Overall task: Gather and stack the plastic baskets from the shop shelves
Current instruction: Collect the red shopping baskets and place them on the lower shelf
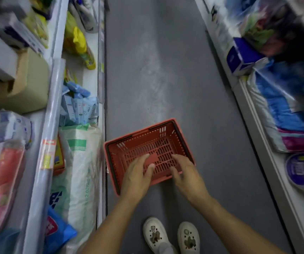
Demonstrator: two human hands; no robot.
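Narrow shop aisle, grey floor (156, 70) running straight away from the person, scuffed pale down the middle. White shelving (54, 79) on the left holds packaged goods: a large white sack with green print (79, 162), light blue packets (79, 107), a yellow bag (75, 40), a brown cardboard box (24, 85). Shelving on the right (257, 125) carries blue-and-white wrapped packs (283, 107) and a blue box (241, 55); much of this side is blurred.

One red plastic basket (147, 143) sits low in the aisle, close to the left shelf base, open side up. Whether it rests on the floor or hangs just above it cannot be told. Slatted bottom visible; dark handles lie folded along the rim. Long axis runs roughly across the aisle, turned somewhat so the right end points further away. Nothing visible inside it.

Left hand (138, 176) is over the near rim, fingers fairly straight, reaching down into the basket, thumb spread apart. Right hand (186, 170) is over the near right part, fingers loosely bent and slightly splayed. Neither hand is seen curled round the rim; actual contact with the basket is unclear.

Two white shoes (171, 235) below the forearms, toes pointing up the aisle.
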